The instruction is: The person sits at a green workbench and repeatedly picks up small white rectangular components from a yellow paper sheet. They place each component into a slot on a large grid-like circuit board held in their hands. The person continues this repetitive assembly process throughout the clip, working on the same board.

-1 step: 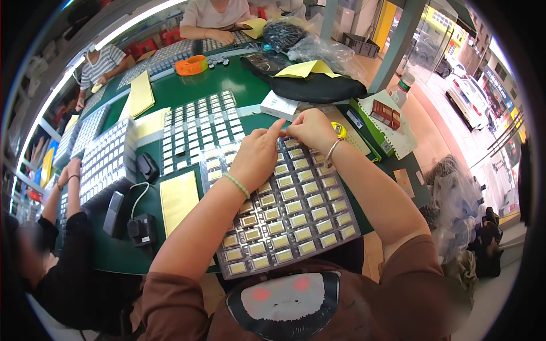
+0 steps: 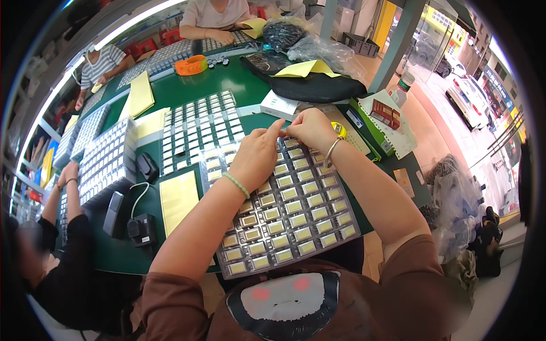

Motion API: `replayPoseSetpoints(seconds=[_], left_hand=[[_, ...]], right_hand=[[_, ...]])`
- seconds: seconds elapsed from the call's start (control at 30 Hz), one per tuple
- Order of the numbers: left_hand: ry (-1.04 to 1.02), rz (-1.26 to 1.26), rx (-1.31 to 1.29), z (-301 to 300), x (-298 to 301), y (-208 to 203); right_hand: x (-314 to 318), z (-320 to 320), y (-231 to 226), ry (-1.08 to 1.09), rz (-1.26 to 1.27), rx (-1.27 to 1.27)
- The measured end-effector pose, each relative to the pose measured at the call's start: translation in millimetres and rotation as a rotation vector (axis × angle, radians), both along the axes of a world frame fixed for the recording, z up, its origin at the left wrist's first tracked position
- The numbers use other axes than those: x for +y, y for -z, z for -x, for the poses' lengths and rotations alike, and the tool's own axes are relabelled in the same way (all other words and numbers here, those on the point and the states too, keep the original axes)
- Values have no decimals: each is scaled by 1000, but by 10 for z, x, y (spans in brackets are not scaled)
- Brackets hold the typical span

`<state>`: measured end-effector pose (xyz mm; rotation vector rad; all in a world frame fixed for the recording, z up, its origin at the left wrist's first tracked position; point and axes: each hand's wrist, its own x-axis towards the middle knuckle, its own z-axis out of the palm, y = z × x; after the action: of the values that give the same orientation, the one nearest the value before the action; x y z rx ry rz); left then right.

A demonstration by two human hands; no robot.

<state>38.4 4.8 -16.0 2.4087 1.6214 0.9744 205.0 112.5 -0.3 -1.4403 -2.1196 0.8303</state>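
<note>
Left hand (image 2: 257,154), right hand (image 2: 311,131): fingertips close; grip hidden, cannot tell.
Clear plastic tray (image 2: 356,221), below grip: visible pockets filled; remainder unclear.

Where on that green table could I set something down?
Bare green tabletop shows between the orange object, black bag and far tray; a sliver between the adapter and yellow sheet. Crowded: around the left hand and right hand, at the near tray.

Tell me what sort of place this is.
Probably a small street-side assembly or packing workshop. A plastic tray holds rows of matching small parts, co-workers sit around a green table with more such trays, and a white car stands outside.
</note>
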Motion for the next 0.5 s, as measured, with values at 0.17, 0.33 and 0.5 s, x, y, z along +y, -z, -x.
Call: replayPoseSetpoints(seconds=[0.17, 0.33, 0.5], left_hand=[[5, -12, -21, -29, -30, -40], [-33, -15, 24, -71, -65, -71], [-37, -8, 32, -76, -25, -58]], right_hand=[[-98, 15, -130, -8, -73, -97], [-160, 39, -190, -14, -126, -184], [-40, -74, -27, 97, -204, -33]])
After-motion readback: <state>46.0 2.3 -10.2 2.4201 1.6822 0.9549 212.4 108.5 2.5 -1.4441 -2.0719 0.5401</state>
